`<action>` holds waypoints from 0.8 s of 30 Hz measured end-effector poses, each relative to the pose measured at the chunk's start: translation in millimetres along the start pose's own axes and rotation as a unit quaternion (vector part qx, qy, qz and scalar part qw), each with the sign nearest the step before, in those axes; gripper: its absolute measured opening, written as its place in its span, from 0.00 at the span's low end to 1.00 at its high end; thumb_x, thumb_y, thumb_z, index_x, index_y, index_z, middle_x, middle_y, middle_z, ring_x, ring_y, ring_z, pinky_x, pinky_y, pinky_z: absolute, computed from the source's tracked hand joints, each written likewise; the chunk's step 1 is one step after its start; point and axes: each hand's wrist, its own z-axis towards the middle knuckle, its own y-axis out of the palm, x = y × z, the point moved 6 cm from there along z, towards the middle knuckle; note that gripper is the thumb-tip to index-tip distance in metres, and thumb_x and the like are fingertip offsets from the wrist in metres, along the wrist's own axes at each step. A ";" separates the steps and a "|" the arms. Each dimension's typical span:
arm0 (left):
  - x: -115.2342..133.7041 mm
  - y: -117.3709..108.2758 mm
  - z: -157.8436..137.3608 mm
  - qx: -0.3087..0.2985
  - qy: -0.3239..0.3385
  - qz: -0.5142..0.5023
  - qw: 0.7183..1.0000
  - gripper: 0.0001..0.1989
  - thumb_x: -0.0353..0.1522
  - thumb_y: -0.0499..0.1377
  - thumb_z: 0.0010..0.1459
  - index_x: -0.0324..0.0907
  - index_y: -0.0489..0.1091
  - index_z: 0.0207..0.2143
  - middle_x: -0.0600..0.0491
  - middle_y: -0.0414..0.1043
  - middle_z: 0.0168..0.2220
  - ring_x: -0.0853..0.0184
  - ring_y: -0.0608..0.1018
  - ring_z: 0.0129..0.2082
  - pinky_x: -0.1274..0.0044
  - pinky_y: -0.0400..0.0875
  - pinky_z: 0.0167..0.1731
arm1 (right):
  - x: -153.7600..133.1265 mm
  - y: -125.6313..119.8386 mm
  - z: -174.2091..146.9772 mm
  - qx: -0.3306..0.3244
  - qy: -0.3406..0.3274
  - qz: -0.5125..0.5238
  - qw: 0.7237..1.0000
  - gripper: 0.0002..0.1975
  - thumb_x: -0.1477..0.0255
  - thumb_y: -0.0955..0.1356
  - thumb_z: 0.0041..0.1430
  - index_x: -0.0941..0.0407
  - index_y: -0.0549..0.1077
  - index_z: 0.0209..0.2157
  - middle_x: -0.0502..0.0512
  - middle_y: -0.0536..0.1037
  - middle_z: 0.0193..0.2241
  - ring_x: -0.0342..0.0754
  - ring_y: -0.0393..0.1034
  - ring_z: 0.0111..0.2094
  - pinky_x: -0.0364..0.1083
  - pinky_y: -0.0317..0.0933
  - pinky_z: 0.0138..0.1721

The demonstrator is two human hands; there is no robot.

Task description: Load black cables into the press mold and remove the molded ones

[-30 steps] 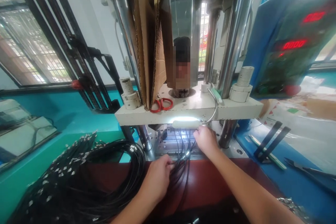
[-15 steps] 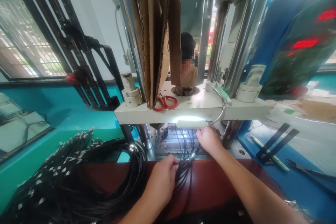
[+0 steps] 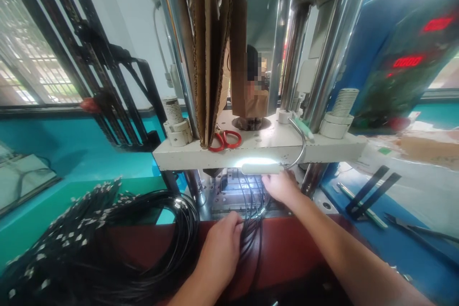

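Observation:
Several black cables [image 3: 254, 224] run from the lit metal mould [image 3: 229, 182] down over the dark red work surface. My left hand [image 3: 223, 239] is closed at the left side of this bundle, its curled fingers around cables near the front of the press. Just below the lamp [image 3: 261, 168], my right hand [image 3: 282, 186] pinches a single cable at the mould's right side; its fingertips partly hide the cable end. A large coil of black cables [image 3: 179, 229] with light-coloured metal ends lies left of my left hand.
Over both hands hangs the press's white plate [image 3: 258, 150], carrying red-handled scissors [image 3: 225, 140] and folded cardboard [image 3: 206, 57]. Steel columns [image 3: 335, 43] flank it. Pliers [image 3: 405, 224] and a pen-like tool [image 3: 362, 205] lie on the blue surface at right, near a control box [image 3: 409, 57] with red digits.
My right hand has shifted slightly left along the mould. My left hand stays at the bundle. The whole view has moved a little.

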 end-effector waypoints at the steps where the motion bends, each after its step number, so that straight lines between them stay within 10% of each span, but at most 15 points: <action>1: 1.0 -0.4 -0.4 0.000 0.003 -0.001 1.000 0.10 0.32 0.46 0.64 0.44 0.66 0.34 0.54 0.69 0.30 0.66 0.71 0.31 0.76 0.59 0.33 | -2.9 -1.3 -1.4 0.006 -0.004 0.002 1.000 0.20 0.64 0.61 0.59 0.61 0.76 0.45 0.67 0.76 0.44 0.59 0.66 0.49 0.51 0.54 0.50; 24: 6.1 -9.9 -3.8 0.065 0.063 0.006 0.996 0.12 0.32 0.48 0.64 0.45 0.64 0.48 0.50 0.69 0.47 0.62 0.70 0.49 0.68 0.64 0.50 | -37.0 1.0 2.6 -0.006 -0.120 0.007 0.993 0.13 0.66 0.63 0.63 0.58 0.74 0.43 0.59 0.76 0.44 0.53 0.69 0.47 0.55 0.56 0.51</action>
